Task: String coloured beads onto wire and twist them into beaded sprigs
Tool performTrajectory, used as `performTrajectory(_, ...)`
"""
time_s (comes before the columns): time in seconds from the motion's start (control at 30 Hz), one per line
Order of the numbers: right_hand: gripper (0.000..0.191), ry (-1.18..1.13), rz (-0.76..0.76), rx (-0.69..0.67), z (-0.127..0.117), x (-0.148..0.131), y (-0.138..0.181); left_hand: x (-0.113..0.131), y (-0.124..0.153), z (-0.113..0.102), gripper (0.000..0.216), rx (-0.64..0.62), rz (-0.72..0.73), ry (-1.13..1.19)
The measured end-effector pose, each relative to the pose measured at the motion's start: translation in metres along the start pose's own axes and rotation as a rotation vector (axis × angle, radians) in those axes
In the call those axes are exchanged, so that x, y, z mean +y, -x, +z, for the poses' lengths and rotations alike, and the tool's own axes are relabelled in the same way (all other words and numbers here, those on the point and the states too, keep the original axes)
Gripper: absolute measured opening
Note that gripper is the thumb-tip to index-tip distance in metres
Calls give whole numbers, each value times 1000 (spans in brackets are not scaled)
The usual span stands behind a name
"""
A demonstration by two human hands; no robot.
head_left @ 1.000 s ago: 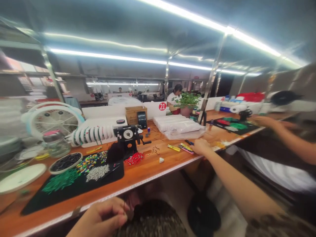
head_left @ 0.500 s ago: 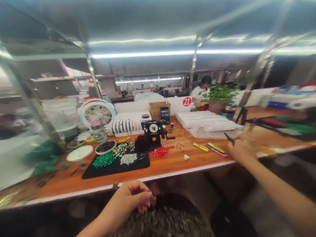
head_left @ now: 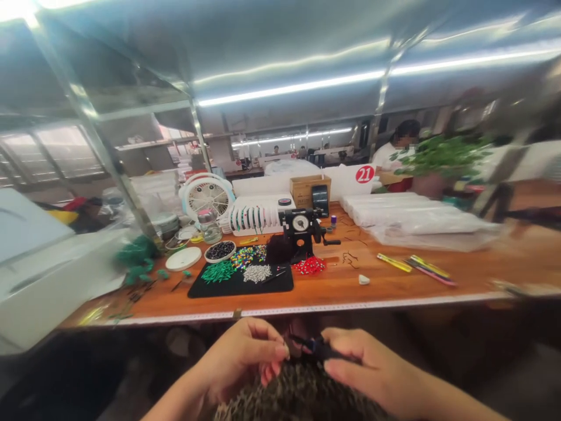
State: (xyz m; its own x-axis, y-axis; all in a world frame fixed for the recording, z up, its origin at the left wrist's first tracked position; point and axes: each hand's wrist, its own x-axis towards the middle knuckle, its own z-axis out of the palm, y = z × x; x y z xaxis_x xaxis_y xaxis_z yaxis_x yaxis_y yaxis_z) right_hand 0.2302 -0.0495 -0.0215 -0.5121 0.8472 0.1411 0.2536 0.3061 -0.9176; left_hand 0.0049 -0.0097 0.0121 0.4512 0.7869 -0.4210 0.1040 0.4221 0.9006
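Observation:
Over my lap, just below the table's front edge, my left hand is closed in a pinch. A thin dark bit shows at its fingertips, too small to name. My right hand is wrapped around a pair of dark-handled pliers, whose tips point left and sit close to my left fingertips. Beyond my hands, a black mat bears green pieces, silver-grey pieces and multicoloured beads. A pile of red pieces lies beside the mat, in front of a black hand-cranked machine.
A dish of black pieces, white lid, glass jar, fan and rack of white discs stand left of the machine. Yellow-wrapped sticks and plastic-wrapped bundles lie right. A person sits behind the partition.
My right hand has come from the table's right side to my left hand, bringing the pliers along. The left hand keeps its pinch. The camera view has turned, shifting the table rightward.

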Motion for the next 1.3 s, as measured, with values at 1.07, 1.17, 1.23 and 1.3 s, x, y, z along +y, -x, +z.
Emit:
performTrajectory(1.07,29,0,79,179,40,-1,-9,-28,-15,10,23,373,203,307)
performTrajectory(1.17,29,34,77,210,44,6,-12,-29,-14,11,24,389,202,286)
performTrajectory(1.23,29,46,74,226,45,8,-12,-29,-15,11,24,391,207,284)
performTrajectory(1.3,29,44,74,229,45,8,-12,-31,-15,11,24,385,208,285)
